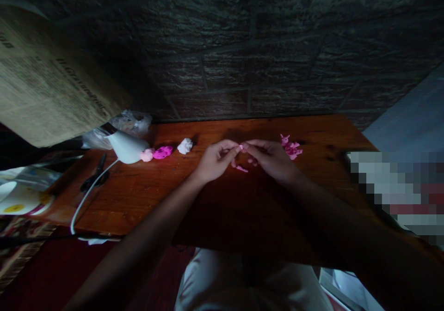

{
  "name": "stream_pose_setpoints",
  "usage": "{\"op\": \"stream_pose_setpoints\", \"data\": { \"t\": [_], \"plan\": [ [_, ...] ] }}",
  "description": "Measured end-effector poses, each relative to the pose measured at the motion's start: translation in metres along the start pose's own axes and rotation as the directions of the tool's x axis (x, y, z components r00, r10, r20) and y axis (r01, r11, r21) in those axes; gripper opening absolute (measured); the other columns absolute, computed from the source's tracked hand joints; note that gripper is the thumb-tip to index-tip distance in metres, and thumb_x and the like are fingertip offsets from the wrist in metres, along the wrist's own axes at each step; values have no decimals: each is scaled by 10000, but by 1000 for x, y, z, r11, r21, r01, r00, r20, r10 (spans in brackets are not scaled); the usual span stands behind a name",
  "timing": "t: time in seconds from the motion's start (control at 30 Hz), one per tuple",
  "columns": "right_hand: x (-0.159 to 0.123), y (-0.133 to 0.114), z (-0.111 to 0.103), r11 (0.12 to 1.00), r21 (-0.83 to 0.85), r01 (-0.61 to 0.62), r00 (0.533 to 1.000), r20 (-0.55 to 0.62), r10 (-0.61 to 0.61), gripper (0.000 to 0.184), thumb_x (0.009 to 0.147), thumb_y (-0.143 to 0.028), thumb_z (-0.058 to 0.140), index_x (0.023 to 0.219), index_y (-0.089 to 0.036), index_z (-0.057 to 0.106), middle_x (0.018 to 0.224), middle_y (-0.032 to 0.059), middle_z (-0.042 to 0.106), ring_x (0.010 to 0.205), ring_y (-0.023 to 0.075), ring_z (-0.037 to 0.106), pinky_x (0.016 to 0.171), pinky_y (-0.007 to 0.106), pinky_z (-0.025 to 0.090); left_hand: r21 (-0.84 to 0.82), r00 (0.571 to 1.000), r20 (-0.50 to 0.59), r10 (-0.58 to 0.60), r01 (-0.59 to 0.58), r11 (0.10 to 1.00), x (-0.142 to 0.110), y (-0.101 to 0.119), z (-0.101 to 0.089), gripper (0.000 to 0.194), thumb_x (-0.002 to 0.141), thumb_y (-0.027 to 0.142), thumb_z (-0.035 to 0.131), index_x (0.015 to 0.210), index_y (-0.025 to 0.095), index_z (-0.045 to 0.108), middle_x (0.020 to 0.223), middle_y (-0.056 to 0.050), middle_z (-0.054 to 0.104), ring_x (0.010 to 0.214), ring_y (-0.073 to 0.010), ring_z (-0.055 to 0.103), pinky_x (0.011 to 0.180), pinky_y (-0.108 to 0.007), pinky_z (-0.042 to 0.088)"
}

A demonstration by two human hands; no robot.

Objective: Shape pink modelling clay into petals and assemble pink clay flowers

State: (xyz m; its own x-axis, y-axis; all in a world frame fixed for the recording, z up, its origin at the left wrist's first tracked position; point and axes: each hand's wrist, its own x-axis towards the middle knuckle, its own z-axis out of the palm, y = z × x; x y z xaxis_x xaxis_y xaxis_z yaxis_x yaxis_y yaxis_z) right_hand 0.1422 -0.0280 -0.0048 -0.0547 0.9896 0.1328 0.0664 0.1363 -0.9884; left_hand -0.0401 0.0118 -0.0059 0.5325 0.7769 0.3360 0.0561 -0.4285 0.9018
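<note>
My left hand (218, 159) and my right hand (269, 157) meet over the middle of the wooden table. Between their fingertips is a small piece of pink modelling clay (242, 147), pinched from both sides. Just below my fingers lies a thin pink clay strip (242, 168). Beyond my right hand sits a cluster of shaped pink clay pieces (292, 149), partly hidden by the hand. Left of my left hand are a white clay lump (185, 146), a bright magenta lump (163, 152) and a pale pink lump (147, 155).
A white lamp base (127, 147) with a cable (85, 199) stands at the left, under a newsprint-patterned shade (58, 75). Black scissors (95, 177) lie beside it. Clear plastic bags (130, 122) are behind, and a paper cup (24, 199) is far left. A stone wall (225, 52) bounds the back.
</note>
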Motion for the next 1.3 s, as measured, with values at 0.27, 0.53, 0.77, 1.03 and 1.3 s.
{"op": "stream_pose_setpoints", "data": {
  "t": [0.27,0.53,0.77,1.03,1.3],
  "plan": [
    [1,-1,-1,999,-33,-6,1000,18,6,335,857,-521,681,874,-193,747,808,29,720,631,118,604,600,269,482,17,1000,0,-24,24,1000,0,3,-1,208,928,346,656,880,144,678,674,7,645,565,-73,586,605,-213,487],
    [1,1,1,1000,-11,20,1000,7,-20,239,844,-439,708,928,-219,753,915,45,764,649,130,642,636,292,541,13,1000,2,-9,9,1000,0,2,-1,205,934,351,650,895,151,674,689,8,653,571,-81,601,619,-225,501],
    [-1,0,0,989,-118,93,995,-31,-97,208,869,-398,679,917,-208,750,925,57,771,674,156,669,639,314,552,5,1000,-6,4,-4,1000,-1,2,0,208,934,350,652,913,144,669,685,11,649,568,-82,600,613,-221,504],
    [-1,-2,0,992,-87,93,996,13,-92,240,842,-438,715,918,-215,763,887,44,782,636,138,637,613,294,523,23,1000,-22,10,-9,1000,-2,-1,0,136,932,286,640,921,154,670,853,-44,734,577,-66,602,592,-210,513],
    [-2,-5,-1,965,-220,143,990,25,-141,247,901,-424,649,920,-200,753,849,41,754,623,141,620,631,309,494,20,999,-37,-11,11,1000,-2,-1,0,120,932,242,618,936,148,692,887,-56,754,563,-58,595,590,-207,519]
  ]
}}
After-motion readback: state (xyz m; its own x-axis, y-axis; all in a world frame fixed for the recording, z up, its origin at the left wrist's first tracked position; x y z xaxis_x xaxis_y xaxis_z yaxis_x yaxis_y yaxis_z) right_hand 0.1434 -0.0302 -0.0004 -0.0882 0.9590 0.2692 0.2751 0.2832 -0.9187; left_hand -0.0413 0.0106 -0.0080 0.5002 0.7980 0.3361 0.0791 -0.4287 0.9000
